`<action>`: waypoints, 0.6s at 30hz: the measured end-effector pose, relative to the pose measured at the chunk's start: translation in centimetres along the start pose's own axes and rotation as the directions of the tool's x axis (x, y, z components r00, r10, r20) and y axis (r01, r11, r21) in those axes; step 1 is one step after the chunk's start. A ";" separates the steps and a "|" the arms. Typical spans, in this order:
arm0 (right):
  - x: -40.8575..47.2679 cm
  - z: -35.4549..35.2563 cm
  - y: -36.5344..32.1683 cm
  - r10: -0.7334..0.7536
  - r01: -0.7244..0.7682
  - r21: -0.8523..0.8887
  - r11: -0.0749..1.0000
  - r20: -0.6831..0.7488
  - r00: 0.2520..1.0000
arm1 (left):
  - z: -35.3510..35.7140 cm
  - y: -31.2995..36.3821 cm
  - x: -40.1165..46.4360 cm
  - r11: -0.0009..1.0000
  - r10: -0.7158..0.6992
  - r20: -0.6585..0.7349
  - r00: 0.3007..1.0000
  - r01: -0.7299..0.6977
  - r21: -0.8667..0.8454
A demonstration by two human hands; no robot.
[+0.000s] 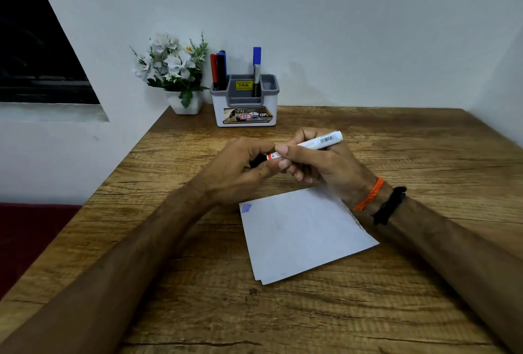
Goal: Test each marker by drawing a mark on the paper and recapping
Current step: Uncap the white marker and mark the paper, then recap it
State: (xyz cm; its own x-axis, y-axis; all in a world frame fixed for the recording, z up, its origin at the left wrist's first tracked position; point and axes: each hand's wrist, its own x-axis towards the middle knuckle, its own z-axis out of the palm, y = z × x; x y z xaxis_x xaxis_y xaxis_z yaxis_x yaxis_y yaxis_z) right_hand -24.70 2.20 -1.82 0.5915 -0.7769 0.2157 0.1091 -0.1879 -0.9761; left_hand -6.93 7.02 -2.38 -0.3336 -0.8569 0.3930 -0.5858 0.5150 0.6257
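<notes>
- Above the wooden desk (396, 138), just beyond the paper (300, 234), right hand (317, 161) grips the white marker (314, 143); left hand (240, 167) pinches its dark cap (256, 160).
- Risk: a skewed push may leave the cap loose, or ink the fingers.

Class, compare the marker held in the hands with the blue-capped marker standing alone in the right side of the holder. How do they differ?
The held marker lies nearly level above the table, gripped by both hands; the blue-capped marker stands upright in the holder, untouched. The held marker's cap end is hidden in the left hand, while the other's blue cap shows plainly. Both have pale barrels.
</notes>
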 end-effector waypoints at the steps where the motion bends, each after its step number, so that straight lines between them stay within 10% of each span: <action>1: 0.0 0.0 -0.1 -0.003 0.003 0.001 1.000 0.001 1.000 | 0.0 0.0 0.0 1.000 -0.003 -0.003 1.000 0.003 -0.005; 12: -0.3 -0.1 -0.3 -0.043 0.043 -0.001 0.999 -0.019 0.999 | -0.6 0.3 0.0 1.000 -0.026 -0.011 1.000 0.026 0.001; 18: -0.2 -0.5 -0.3 -0.011 0.015 0.046 0.999 -0.083 0.996 | -3.3 -0.5 -0.9 0.940 -0.323 0.244 0.914 0.340 -0.027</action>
State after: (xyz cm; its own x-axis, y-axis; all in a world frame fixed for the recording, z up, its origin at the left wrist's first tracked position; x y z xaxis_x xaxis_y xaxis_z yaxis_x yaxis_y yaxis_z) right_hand -25.27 2.09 -1.52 0.5220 -0.8220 0.2276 0.1545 -0.1713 -0.9730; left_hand -3.94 7.66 -0.85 -0.2958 -0.9552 -0.0076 -0.6442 0.1936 0.7399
